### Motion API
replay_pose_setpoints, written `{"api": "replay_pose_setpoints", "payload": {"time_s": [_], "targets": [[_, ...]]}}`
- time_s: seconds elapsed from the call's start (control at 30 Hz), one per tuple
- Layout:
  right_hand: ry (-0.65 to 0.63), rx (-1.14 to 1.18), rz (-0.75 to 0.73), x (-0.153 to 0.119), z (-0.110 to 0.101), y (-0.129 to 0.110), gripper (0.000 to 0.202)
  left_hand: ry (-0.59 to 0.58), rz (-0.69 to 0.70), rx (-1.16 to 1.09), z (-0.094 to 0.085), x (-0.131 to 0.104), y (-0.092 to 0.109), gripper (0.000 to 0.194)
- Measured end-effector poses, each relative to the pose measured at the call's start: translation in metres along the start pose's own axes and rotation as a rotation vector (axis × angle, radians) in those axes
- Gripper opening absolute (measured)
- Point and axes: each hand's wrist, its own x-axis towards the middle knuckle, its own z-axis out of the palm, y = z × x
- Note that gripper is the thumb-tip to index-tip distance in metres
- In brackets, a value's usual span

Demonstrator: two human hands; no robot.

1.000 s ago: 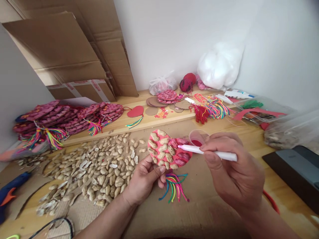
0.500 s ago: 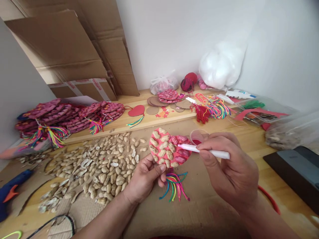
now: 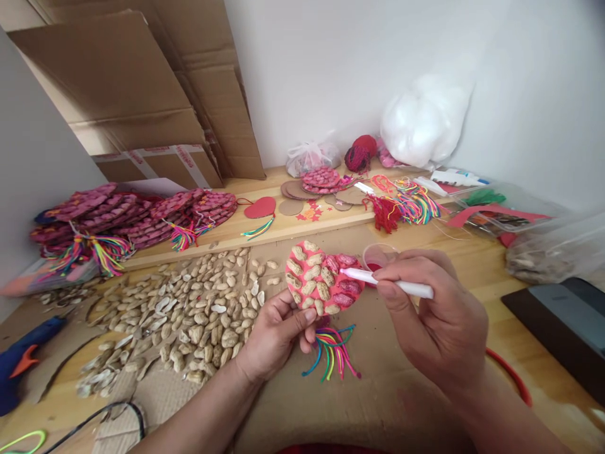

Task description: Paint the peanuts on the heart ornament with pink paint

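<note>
My left hand (image 3: 283,328) pinches the lower edge of a red disc (image 3: 302,270) with rows of peanut shells on its face. The shells at its right side are coloured pink; those at the left and middle are plain tan. Below the disc hangs a multicoloured cord tassel (image 3: 333,353). My right hand (image 3: 435,315) grips a white marker-like pen (image 3: 399,285), its pink tip at the pink-coloured shells; whether it touches cannot be made out. Just behind that hand stands a clear cup (image 3: 377,253) with red inside, partly hidden by the fingers.
Loose peanuts (image 3: 208,315) spread over the cardboard at left, near a blue glue gun (image 3: 28,353). Stacked pink decorated discs (image 3: 94,214) lie at the back left. A red heart (image 3: 259,209) and colourful cords (image 3: 416,202) lie along the back. A dark device (image 3: 562,334) sits at right.
The pen tip has shifted slightly over the pink shells, and its white end sits a little lower. The view has moved slightly. Both hands keep their holds.
</note>
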Motion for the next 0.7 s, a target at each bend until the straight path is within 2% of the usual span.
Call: {"api": "replay_pose_setpoints", "payload": {"time_s": [0.7], "targets": [[-0.016, -0.003, -0.011, -0.0010, 0.0034, 0.0025, 0.018, 0.034, -0.024, -0.036, 0.0037, -0.0006, 0.0040, 0.032]]}}
